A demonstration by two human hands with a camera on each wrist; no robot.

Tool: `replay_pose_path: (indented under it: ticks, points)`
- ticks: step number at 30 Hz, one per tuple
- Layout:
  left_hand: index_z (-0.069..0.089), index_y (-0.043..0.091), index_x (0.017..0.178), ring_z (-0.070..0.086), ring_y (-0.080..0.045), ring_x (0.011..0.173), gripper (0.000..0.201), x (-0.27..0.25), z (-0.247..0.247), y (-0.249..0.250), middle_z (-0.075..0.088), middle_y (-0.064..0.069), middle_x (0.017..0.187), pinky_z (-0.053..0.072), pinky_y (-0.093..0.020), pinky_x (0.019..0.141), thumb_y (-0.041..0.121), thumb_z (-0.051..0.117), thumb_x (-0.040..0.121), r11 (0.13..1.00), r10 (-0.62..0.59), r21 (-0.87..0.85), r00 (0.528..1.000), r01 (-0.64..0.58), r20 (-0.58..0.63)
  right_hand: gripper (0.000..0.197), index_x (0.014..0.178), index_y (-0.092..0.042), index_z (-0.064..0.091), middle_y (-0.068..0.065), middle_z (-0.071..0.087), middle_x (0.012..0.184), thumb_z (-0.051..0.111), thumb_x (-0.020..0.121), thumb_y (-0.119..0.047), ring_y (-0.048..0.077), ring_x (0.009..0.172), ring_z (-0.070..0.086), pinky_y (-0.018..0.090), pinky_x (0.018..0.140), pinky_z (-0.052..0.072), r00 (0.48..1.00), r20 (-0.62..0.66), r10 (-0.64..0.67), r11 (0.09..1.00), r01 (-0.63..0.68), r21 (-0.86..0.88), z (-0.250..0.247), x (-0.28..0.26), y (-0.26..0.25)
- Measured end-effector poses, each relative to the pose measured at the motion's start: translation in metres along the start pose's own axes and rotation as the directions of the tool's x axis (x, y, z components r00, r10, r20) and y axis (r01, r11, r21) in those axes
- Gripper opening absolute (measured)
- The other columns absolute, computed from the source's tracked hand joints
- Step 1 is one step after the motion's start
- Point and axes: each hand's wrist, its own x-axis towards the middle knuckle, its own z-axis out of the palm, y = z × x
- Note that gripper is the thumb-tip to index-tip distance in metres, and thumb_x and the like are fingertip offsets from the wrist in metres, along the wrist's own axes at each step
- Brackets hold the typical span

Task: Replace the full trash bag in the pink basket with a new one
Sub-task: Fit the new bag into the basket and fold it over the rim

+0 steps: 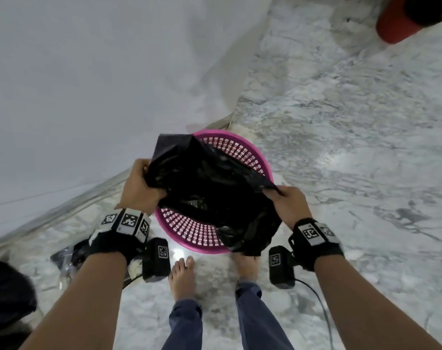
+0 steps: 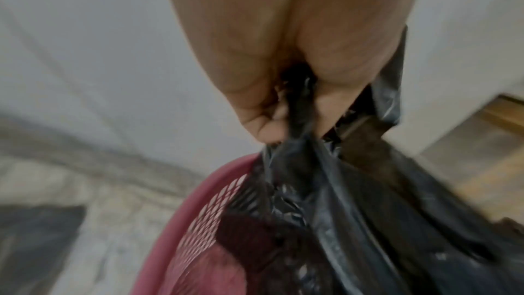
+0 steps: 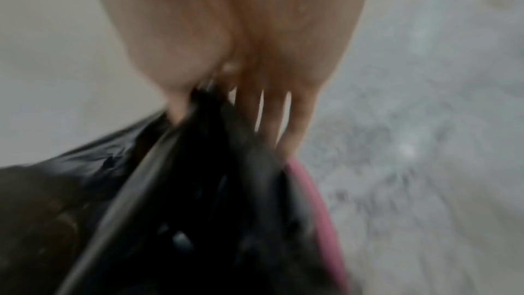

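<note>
Left of the pink basket point(image 1: 189, 236), on the marble floor point(image 1: 341, 147) by the white wall point(image 1: 88, 72), lies a dark crumpled bag point(image 1: 70, 253); I judge it may be the full bag already lifted out, though it is half hidden behind the left forearm and I cannot be sure. Just above the basket's left rim, the left hand point(image 1: 139, 188) clenches one edge of a black trash bag point(image 1: 209, 188), fingers and thumb bunching the plastic. The bag spreads across the basket's mouth, partly sagging inside it and partly draped over the near rim toward the person's bare feet point(image 1: 183, 276). At the basket's right rim, the right hand point(image 1: 288, 203) pinches the opposite edge of the same bag. Judging from this, removal looks done and the fitting of the new bag is under way: the mouth is not yet opened fully nor folded over the rim all the way round, and the dark bag on the floor is yet to be taken away. The left wrist view shows the gathered plastic passing between the fingers point(image 2: 272, 127) and the bag lying against the basket's mesh wall, which the head view hides; the right wrist view, badly blurred, shows only fingers on plastic above the pink rim. Only the head view shows both hands together.
</note>
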Motion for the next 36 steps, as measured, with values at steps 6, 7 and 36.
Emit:
replay_pose_path:
  ticks: [6, 7, 36]
  points:
    - [0.057, 0.004, 0.129, 0.063, -0.037, 0.110, 0.043, 0.034, 0.003, -0.042, 0.064, -0.022, 0.119, 0.056, -0.034, 0.080, 0.009, 0.059, 0.087, 0.962, -0.117, 0.201, 0.946, 0.183, -0.302, 0.039, 0.121, -0.013, 0.054, 0.012, 0.060, 0.121, 0.062, 0.083, -0.021, 0.032, 0.112, 0.058, 0.038, 0.086, 0.050, 0.985, -0.010, 0.175, 0.776, -0.144, -0.613, 0.010, -0.010, -0.005]
    - [0.055, 0.000, 0.131, 0.063, -0.035, 0.111, 0.041, 0.042, 0.003, -0.043, 0.062, -0.022, 0.124, 0.056, -0.030, 0.073, 0.011, 0.054, 0.092, 0.967, -0.173, 0.139, 0.950, 0.214, -0.259, 0.056, 0.132, -0.015, 0.043, 0.012, 0.050, 0.132, 0.065, 0.081, -0.018, 0.033, 0.120, 0.051, 0.044, 0.094, 0.047, 0.995, -0.057, 0.076, 0.752, -0.095, -0.652, 0.014, -0.010, -0.009]
    - [0.068, 0.019, 0.106, 0.069, -0.029, 0.092, 0.059, 0.038, -0.008, -0.052, 0.074, -0.007, 0.098, 0.051, -0.038, 0.088, 0.053, 0.082, 0.060, 0.945, -0.161, 0.289, 0.987, 0.152, 0.007, 0.041, 0.087, -0.009, 0.066, 0.018, 0.068, 0.090, 0.058, 0.091, -0.049, 0.035, 0.087, 0.065, 0.034, 0.063, 0.041, 0.975, -0.165, 0.151, 0.979, -0.124, 0.160, -0.001, 0.007, -0.016]
